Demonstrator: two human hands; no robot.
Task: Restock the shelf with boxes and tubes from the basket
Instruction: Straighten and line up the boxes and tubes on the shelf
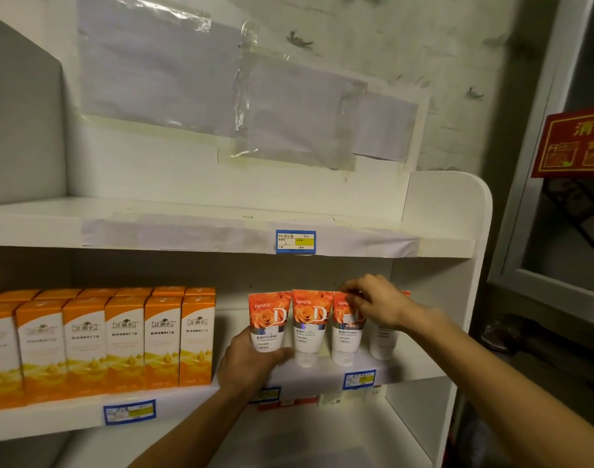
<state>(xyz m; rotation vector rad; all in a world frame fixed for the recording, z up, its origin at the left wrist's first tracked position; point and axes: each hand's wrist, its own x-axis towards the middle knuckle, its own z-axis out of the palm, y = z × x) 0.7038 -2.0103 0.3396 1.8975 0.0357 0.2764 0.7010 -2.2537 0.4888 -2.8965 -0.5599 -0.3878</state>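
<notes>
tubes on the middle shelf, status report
Left hand gripping leftmost tube. Right hand pinching third tube top. Boxes clear, nothing blocking.

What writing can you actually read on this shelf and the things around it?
"DANZ" and a big "D": the orange tubes.
"消": the red sign, cut off by the frame edge.
Orange boxes: Chinese logo, too blurred.
Blue price tags: handwriting too small to read.

Both bare forearms reach up from the lower frame, the left hand (251,361) cupped low at centre, the right hand (376,304) pinching higher, right of centre.
</notes>
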